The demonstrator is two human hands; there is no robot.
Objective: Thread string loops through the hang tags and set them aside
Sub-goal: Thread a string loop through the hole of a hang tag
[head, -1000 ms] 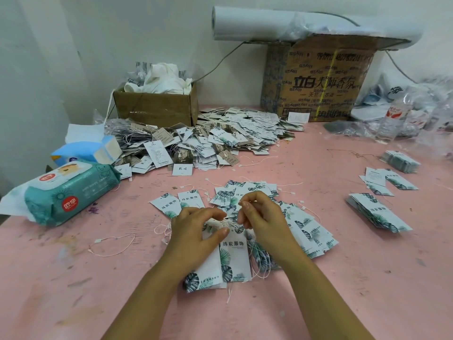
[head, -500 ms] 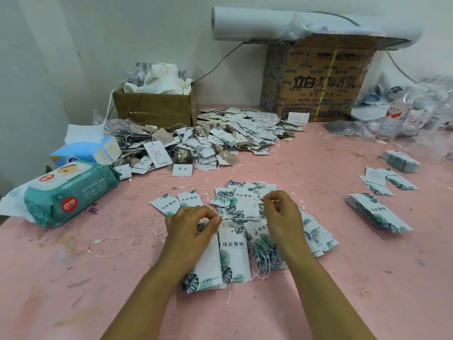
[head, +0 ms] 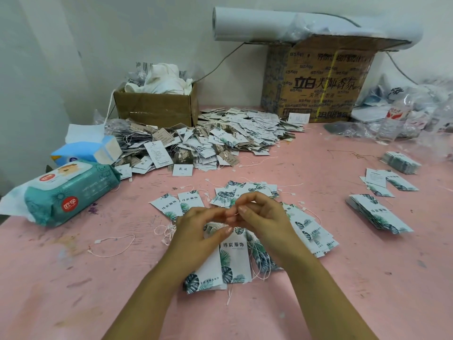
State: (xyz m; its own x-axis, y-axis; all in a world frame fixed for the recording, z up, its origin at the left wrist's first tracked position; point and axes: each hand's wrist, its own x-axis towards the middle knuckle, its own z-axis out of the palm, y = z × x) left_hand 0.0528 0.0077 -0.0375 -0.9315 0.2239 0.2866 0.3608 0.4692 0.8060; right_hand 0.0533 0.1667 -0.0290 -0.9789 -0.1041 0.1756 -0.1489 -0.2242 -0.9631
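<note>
The left hand [head: 196, 233] grips hang tags [head: 234, 262] whose long axis runs away from the person, with the leafy end nearest, while the right hand [head: 266, 217] pinches a string [head: 235, 213].

I see a plain white painted wall [head: 61, 57] meeting a stained, scuffed pink tabletop [head: 367, 278] under soft, even light.

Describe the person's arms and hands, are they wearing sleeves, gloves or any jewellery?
No sleeve shows on the left forearm or the right forearm down to the frame's edge. The left hand and right hand wear no gloves; no ring, watch or bracelet is visible. Fingernails look short and unpainted.
</note>
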